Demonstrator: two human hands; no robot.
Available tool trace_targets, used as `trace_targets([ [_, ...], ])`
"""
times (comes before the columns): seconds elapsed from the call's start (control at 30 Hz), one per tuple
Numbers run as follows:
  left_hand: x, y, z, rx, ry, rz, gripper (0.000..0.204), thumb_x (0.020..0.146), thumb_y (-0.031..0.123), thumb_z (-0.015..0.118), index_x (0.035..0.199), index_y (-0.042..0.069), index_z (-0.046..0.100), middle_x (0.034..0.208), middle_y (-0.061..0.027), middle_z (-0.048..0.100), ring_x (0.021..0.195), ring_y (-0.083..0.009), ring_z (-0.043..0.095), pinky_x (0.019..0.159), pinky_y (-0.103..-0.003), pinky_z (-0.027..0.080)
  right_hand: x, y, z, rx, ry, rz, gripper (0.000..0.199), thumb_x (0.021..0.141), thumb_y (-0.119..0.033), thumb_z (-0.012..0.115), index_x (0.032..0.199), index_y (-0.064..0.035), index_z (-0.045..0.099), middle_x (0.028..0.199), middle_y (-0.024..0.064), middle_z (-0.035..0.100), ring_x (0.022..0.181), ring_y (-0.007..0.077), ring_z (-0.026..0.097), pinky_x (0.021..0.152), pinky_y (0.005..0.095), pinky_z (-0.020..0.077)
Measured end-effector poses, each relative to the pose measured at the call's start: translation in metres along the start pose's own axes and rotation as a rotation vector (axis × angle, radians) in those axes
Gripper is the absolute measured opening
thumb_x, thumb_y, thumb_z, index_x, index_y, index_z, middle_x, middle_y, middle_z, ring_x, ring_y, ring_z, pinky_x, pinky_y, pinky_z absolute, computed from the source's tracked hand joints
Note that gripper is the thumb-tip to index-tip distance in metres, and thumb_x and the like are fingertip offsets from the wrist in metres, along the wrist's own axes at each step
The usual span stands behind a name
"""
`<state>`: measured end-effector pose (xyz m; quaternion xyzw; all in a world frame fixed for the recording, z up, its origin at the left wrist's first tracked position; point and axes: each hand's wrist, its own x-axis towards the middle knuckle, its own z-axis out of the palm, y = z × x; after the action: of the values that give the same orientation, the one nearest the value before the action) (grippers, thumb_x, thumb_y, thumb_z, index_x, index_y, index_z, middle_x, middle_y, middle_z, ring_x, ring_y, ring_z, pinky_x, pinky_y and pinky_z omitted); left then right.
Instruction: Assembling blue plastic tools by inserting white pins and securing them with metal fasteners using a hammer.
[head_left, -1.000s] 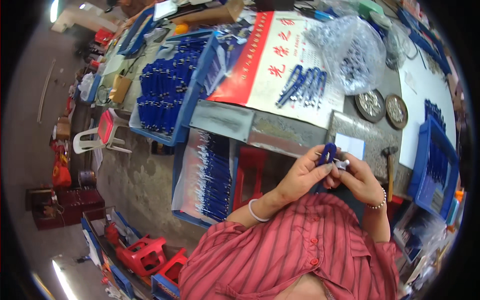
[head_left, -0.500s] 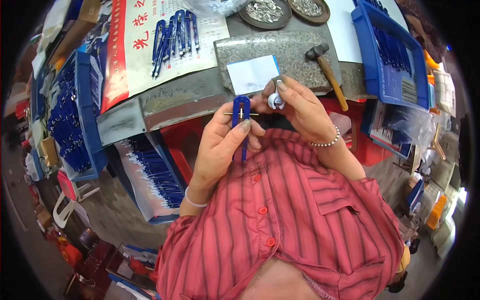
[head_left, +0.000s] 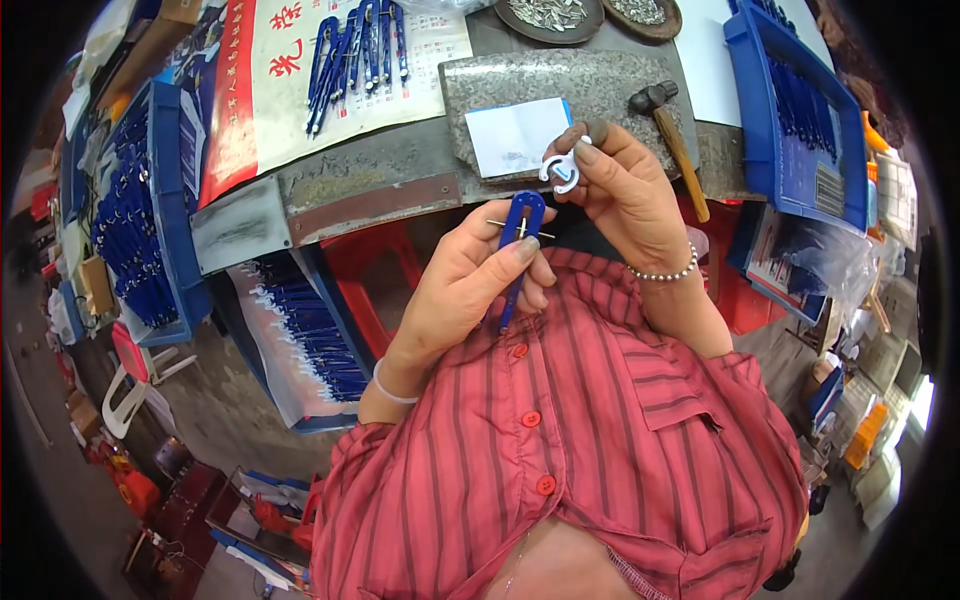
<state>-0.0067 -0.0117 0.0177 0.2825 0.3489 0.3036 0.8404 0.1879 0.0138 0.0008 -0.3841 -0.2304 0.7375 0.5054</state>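
Between the thumb and fingers of my left hand (head_left: 455, 290) is a long blue U-shaped handle piece (head_left: 535, 205), its rounded end up and its legs pointing down. A thin metal pin crosses the slot near the top. My right hand (head_left: 640, 200) pinches a small white C-shaped plastic part (head_left: 570, 184) just above and to the right of the blue piece, with a gap between the two. Part of the white part is hidden by the fingertips. Behind the hands, a white paper pad (head_left: 512, 130) with a blue edge lies on a grey stone slab (head_left: 600, 85).
A hammer (head_left: 683, 165) rests at the slab's right. Bundled blue handle pieces (head_left: 365, 55) lie on a printed sheet (head_left: 285, 130). Beyond the slab stand dishes of small metal parts (head_left: 550, 14). Blue bins (head_left: 745, 110) hold more pieces on the right, the left and beneath the table.
Both hands have shifted slightly right in the picture. The white part is turned so its open C-shape shows, and the blue piece now tilts a little.
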Motion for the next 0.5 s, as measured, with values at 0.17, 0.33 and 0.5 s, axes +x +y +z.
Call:
trace_targets([
  [0.17,-0.0012,-0.0018,-0.0035,-0.008,-0.048,-0.012,0.035,0.096,0.013,0.048,0.127,0.000,0.042,0.083,-0.0082,0.061,0.066,-0.0117,0.060,0.061,-0.023,0.049,0.0007,-0.0023,0.0073,-0.042,-0.067,0.002,0.015,0.091,-0.015,0.058,0.102,-0.0042,0.058,0.097,0.0040,0.061,0.086,0.0089,0.057,0.073,0.0227,0.0456],
  [0.33,-0.0027,-0.0018,-0.0051,-0.006,-0.078,-0.027,0.037,0.096,0.013,0.047,0.130,0.000,0.037,0.082,-0.0083,0.060,0.064,-0.0121,0.059,0.059,-0.023,0.049,0.0031,-0.0029,0.0098,-0.198,-0.085,-0.004,0.014,0.090,-0.013,0.059,0.101,-0.0046,0.058,0.095,0.0030,0.061,0.084,0.0083,0.056,0.072,0.0216,0.0442],
  [0.5,-0.0041,0.0022,-0.0030,0.011,-0.122,-0.040,0.037,0.098,0.015,0.045,0.130,0.000,0.034,0.081,-0.0075,0.059,0.060,-0.0108,0.058,0.057,-0.023,0.049,0.0058,-0.0026,0.0079,-0.141,-0.181,0.061,0.016,0.090,-0.016,0.059,0.101,-0.0044,0.057,0.095,0.0042,0.060,0.083,0.0093,0.055,0.072,0.0219,0.0441],
])
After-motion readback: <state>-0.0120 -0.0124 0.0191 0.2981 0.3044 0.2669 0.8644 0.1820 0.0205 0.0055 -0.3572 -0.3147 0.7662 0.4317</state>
